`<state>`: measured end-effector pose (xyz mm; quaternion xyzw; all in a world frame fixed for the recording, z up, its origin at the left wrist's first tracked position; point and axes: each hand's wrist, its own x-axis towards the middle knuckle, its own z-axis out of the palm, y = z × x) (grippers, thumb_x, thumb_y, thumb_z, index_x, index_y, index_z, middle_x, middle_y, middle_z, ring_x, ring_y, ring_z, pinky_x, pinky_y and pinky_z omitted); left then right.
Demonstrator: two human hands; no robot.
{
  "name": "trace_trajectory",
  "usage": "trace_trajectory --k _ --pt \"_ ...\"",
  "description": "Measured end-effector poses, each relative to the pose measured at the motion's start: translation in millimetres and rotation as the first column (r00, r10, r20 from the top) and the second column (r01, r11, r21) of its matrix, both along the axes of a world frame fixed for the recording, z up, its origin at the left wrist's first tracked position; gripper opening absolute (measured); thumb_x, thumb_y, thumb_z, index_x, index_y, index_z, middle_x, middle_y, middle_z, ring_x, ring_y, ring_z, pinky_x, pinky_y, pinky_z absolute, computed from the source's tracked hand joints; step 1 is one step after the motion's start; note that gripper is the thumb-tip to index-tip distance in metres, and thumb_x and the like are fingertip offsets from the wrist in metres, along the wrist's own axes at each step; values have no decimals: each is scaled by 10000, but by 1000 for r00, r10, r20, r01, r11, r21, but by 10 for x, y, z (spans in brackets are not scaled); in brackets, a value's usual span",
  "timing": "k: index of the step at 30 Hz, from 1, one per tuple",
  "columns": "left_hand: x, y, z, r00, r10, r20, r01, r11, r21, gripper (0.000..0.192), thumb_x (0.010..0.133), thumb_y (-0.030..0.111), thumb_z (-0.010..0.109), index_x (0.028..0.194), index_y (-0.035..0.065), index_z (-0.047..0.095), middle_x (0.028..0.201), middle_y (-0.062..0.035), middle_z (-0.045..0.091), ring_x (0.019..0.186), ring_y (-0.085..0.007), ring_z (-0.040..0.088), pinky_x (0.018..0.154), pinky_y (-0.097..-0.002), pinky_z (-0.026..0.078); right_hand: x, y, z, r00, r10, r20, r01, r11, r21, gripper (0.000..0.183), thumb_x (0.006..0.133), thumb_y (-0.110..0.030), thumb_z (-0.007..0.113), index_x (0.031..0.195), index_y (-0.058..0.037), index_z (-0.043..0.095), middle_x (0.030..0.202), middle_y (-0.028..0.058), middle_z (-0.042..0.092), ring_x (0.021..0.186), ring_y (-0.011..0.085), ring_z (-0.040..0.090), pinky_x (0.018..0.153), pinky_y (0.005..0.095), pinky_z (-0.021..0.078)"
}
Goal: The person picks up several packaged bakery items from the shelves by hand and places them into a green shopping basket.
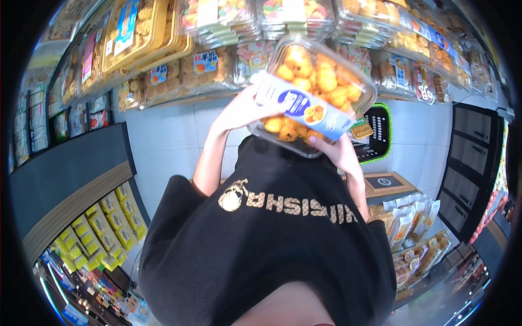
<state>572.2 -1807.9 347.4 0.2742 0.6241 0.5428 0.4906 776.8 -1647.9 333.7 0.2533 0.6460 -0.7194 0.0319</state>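
A clear plastic box (326, 73) of round golden pastries, wrapped with a blue-and-white printed paper band (304, 106), is held tilted before my chest. My left hand (251, 108) grips its left side, with the thumb lying across the band. At the lower right edge, my right hand (336, 150) supports it, thumb over the clear plastic. Both hands' other fingers are mostly hidden. The box covers part of the shelf's lower row behind it, where flat packs of round cakes (206, 65) stand.
Clear boxes of colourful sweets (220, 18) are stacked on the display ahead, beside a yellow-based cookie tub (134, 32). On the tiled floor (163, 138), right of my body, stands a black basket (377, 134) with a green rim, holding a small biscuit pack (361, 129). Yellow packs (96, 228) fill the left shelf.
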Motion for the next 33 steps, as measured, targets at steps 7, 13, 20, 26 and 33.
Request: trace_trajectory --k 7,13,20,26,33 --pt "-85 71 204 975 -118 -186 176 927 332 705 627 305 791 1222 71 494 1292 -106 441 1256 -243 352 1071 -365 231 -27 153 54 930 29 -366 214 766 606 524 703 -51 637 1195 4 465 1244 173 449 1204 313 408 1019 374 331" --pt "-130 253 420 958 -31 -286 131 932 338 594 628 159 780 1163 54 545 1257 -96 491 1222 -247 416 1047 -366 298 -97 284 207 890 -89 -446 283 877 388 426 801 -97 556 1202 18 470 1248 170 451 1198 283 429 1003 352 353" --pt "-298 418 586 907 -29 -420 121 973 194 730 558 228 831 1200 49 532 1130 -79 563 1073 -199 525 954 -329 376 -172 181 197 962 -71 -264 144 952 269 501 784 -214 687 1197 11 515 1257 108 490 1145 187 473 990 333 369" --pt "-385 677 597 948 -134 -290 200 956 214 751 695 224 725 1332 39 375 1179 -123 520 1070 -229 512 938 -367 393 -47 174 231 932 -362 -35 347 914 -211 528 722 -121 750 1176 18 521 1187 79 553 1094 141 501 978 298 366" --pt "-202 1064 592 875 -390 -287 456 862 222 886 726 229 687 1440 106 176 1342 -184 382 1102 -273 496 948 -420 393 301 393 120 687 -727 -26 598 585 -548 534 861 -148 533 1325 19 329 1257 114 484 1161 216 475 995 354 374"
